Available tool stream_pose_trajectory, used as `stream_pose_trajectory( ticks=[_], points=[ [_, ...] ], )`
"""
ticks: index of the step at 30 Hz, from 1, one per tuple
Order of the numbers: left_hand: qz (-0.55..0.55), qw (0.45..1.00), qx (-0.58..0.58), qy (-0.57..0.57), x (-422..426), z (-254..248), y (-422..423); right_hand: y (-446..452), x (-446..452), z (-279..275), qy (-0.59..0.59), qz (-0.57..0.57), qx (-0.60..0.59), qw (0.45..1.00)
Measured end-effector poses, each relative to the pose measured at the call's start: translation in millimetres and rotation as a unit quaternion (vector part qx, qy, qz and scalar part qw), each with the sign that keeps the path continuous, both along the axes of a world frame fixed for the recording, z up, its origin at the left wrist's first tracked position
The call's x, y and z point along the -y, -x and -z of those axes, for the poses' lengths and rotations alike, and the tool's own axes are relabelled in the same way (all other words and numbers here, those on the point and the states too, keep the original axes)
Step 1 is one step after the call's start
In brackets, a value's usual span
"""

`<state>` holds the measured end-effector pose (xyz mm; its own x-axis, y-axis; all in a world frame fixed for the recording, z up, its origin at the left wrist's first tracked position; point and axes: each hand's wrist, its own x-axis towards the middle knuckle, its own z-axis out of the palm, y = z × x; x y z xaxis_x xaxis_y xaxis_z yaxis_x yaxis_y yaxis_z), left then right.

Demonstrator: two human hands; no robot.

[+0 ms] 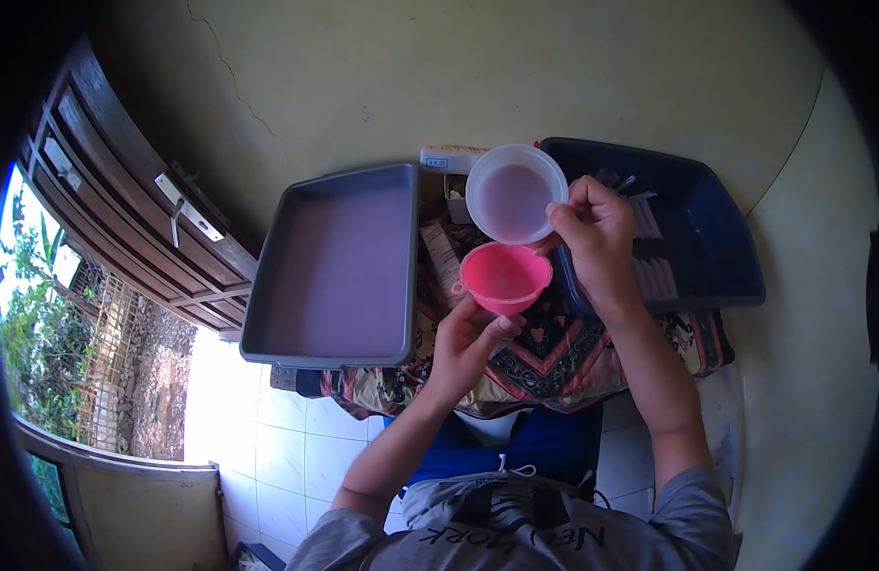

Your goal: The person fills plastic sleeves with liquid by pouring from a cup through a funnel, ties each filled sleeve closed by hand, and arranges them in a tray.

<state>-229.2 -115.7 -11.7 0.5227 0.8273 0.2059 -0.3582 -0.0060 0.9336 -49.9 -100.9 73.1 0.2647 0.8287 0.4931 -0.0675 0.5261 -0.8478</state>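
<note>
My right hand (596, 233) grips the rim of a round translucent plastic container (517, 195) partly filled with pale purple liquid. It is held just above and behind a pink funnel (505, 276). Around the lower part of that funnel my left hand (470, 344) is closed, with the wide mouth facing up. Something pale and clear shows below the left fingers, too indistinct to name. The funnel's spout is hidden by the hand. To the left, a grey tray (411, 276) holds a broad pool of the same purple liquid.
A dark blue tub (715, 228) on the right contains several slim pinkish filled tubes (653, 278). Behind the container lies a white box (449, 158). Patterned cloth (572, 362) covers the table. A wooden door (163, 190) stands ajar at left.
</note>
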Motion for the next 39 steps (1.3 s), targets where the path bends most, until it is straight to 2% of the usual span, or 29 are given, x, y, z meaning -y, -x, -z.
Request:
stream_pose_trajectory(
  ticks=[14,24,39],
  points=[
    [0.000,1.000,0.004,-0.012,-2.0,-1.2,-3.2,0.0,4.9,-3.7,-0.060,0.030,0.046,0.997],
    [-0.011,1.000,0.006,0.019,-1.8,-3.8,-1.7,1.4,5.8,-7.1,-0.063,0.028,0.048,0.996],
    [-0.035,0.999,0.016,-0.014,-4.0,0.1,-0.6,3.1,5.3,-8.3,-0.057,0.029,0.044,0.997]
  ],
)
